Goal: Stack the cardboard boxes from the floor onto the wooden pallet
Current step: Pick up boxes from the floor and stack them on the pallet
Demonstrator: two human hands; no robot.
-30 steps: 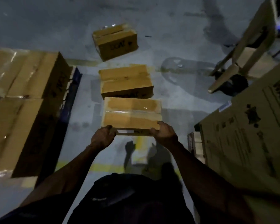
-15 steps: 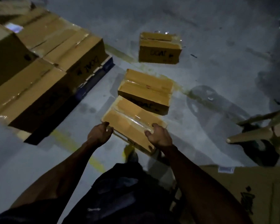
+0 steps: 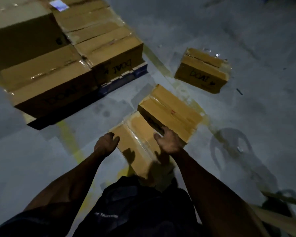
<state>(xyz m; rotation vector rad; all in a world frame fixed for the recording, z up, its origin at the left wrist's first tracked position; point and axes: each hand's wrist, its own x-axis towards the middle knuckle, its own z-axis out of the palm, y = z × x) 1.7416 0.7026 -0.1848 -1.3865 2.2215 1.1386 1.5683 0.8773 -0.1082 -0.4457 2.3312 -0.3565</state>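
A taped cardboard box (image 3: pixel 135 142) is lifted in front of me. My left hand (image 3: pixel 105 145) grips its left edge and my right hand (image 3: pixel 169 141) grips its right edge, fingers curled over the top. A second box (image 3: pixel 171 113) lies on the floor just beyond it, and a third box (image 3: pixel 202 72) marked "boAt" sits farther back right. At upper left, several boxes (image 3: pixel 108 47) are stacked on the pallet (image 3: pixel 125 79), whose blue edge shows beneath them.
Yellow floor lines (image 3: pixel 70 135) run across the grey concrete. A wooden chair leg (image 3: pixel 284 200) and its shadow sit at lower right. My dark clothing fills the bottom of the view.
The view has swung left, so the pallet stack now sits closer at upper left. The held box has risen nearer to my body, and both hands keep their grip.
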